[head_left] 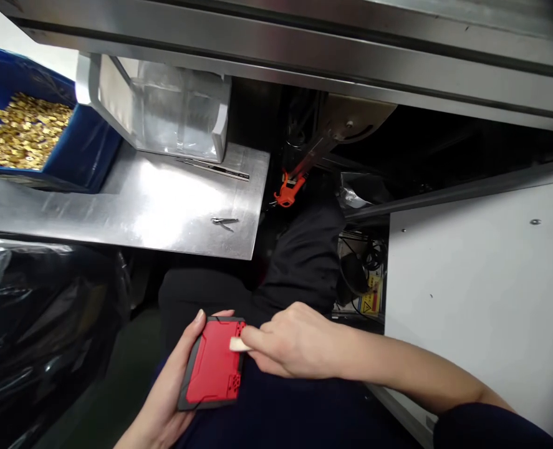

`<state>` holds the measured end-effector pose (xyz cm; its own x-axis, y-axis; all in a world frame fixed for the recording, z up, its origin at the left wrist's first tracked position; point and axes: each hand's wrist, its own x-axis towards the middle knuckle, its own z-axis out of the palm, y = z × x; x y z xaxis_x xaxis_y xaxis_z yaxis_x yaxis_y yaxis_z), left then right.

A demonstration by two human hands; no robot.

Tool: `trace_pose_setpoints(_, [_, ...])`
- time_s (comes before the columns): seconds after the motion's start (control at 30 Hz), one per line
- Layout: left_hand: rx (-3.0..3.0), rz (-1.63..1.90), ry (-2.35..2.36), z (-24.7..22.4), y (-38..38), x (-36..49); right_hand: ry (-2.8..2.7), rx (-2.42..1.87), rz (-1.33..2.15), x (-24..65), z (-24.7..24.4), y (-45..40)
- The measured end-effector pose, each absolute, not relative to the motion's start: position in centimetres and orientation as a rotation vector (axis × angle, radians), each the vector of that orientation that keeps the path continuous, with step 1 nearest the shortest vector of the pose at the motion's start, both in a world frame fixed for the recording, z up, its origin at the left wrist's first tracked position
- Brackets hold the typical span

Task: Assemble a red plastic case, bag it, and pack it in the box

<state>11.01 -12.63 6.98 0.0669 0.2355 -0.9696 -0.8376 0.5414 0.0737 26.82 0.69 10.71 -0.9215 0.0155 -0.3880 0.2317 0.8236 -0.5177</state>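
In the head view, my left hand is closed around the left side of a flat red-and-black rectangular case, held tilted over my lap. The case has a red face with a dark rim, and small cut-outs show near its right corners. My right hand pinches a pale, flat-ended strip, whose tip lies over the right edge of the red face. Whether the tip presses on the case, I cannot tell. The rest of the strip is hidden by my fingers.
Left of my knees, a metal shelf bears a blue bin of small brass parts, a clear bin, a slim cutter knife and small tweezers-like metal tool. An orange handle hangs ahead. A white panel stands right.
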Motion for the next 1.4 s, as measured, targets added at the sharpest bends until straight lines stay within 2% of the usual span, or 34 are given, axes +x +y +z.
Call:
trace_pose_setpoints(0.37, [-0.626,0.836,1.215,6.3,-12.8,11.0,2.527,0.054,-0.928,25.6,11.1,1.1])
trace_pose_setpoints(1.4, [-0.619,0.911,1.166,5.8,-14.2,10.9,2.427,0.083,-0.924,23.8,10.9,0.6])
